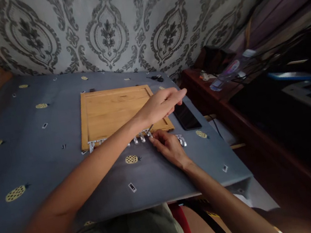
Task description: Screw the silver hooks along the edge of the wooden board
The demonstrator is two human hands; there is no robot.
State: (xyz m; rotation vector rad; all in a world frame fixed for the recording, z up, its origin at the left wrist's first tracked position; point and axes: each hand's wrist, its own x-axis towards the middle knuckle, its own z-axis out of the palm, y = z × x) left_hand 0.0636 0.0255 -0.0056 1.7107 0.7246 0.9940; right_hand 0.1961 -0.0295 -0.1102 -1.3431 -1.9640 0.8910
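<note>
A wooden panel (pixel 115 111) with a raised frame lies flat on the table. Along its near edge runs a row of small silver metal pieces (pixel 135 139), partly hidden behind my left forearm. My left hand (pixel 162 105) is above the panel's right side, one finger stretched out to the right and the others partly curled; I see nothing held in it. My right hand (pixel 170 146) is closed, thumb and fingertips pinching the rightmost metal piece (pixel 149 134) of the row. A thin dark rod shows just above these fingertips. More silver pieces (pixel 181 140) lie right of this hand.
A black phone (pixel 187 116) lies right of the panel, and keys (pixel 156 78) lie behind it. The blue pineapple-print tablecloth (pixel 46 162) ends at a patterned curtain (pixel 104 25). Further right, a plastic bottle (pixel 232 69) lies on a reddish-brown wooden surface.
</note>
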